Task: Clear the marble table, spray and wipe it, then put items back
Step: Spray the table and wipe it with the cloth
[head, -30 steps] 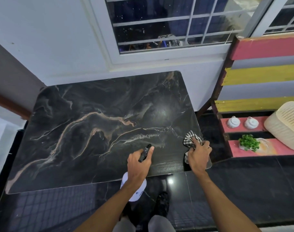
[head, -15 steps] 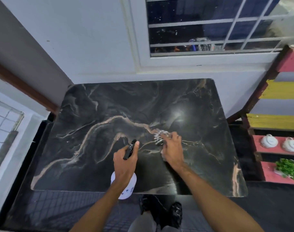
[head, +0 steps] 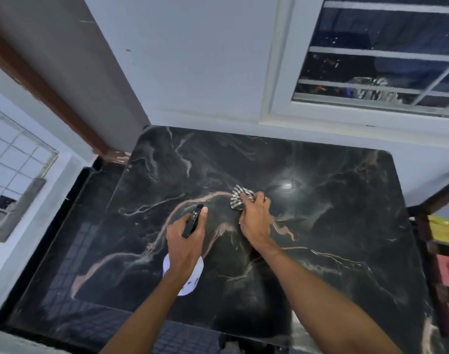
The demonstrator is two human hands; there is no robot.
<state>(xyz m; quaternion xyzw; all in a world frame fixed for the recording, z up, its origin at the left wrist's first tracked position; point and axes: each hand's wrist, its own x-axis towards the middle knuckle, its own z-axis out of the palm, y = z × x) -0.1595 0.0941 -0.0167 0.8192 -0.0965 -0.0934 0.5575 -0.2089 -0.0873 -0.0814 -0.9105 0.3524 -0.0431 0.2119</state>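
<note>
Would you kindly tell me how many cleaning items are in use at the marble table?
2. A spray bottle, gripped in the left hand over the marble table; a striped cloth, held by the right hand at the table's centre. None seem hidden.

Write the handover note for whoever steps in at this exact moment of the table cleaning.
Left hand: grip around the spray bottle, held over the near half of the table, nozzle pointing away from the person.
Right hand: grip on the bunched striped cloth, pressed to the marble near its middle.
Done: clearing looks finished; wiping is under way.
Left: wipe the rest of the top, spraying again if needed, then put the items back. Those items cannot be made out in this view.
</note>
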